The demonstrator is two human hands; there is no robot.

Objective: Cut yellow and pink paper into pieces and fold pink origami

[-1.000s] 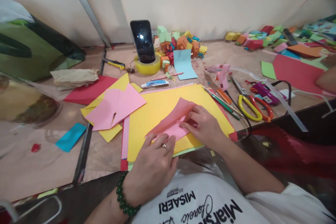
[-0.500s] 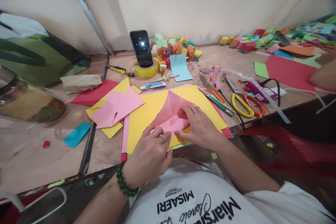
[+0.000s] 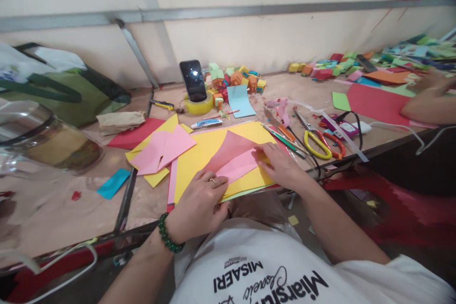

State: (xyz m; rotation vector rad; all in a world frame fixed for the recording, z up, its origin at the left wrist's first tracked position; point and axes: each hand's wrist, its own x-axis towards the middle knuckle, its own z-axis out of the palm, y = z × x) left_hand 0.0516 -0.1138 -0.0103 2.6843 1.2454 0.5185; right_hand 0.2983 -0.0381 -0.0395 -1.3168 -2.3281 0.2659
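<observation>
A folded pink paper (image 3: 237, 164) lies on a stack of yellow sheets (image 3: 192, 159), its upper flap raised to a point. My left hand (image 3: 201, 199), with a ring and a green bead bracelet, presses the paper's lower left edge with its fingers together. At the paper's right corner, my right hand (image 3: 280, 164) pinches the edge between thumb and fingers. More pink sheets (image 3: 166, 149) rest on yellow pieces to the left of the stack.
Behind the stack are a phone (image 3: 193, 80) on a tape roll (image 3: 198, 104), a blue paper (image 3: 241, 101) and paper cubes. Scissors (image 3: 317, 145), a pink glue gun (image 3: 282, 111) and pencils lie right. A glass jug (image 3: 53, 140) stands left. Another person's arm (image 3: 429, 102) reaches in at right.
The pink paper's front part now lies flatter and smoother. My right hand has moved slightly right to its corner. The view has tilted up a little.
</observation>
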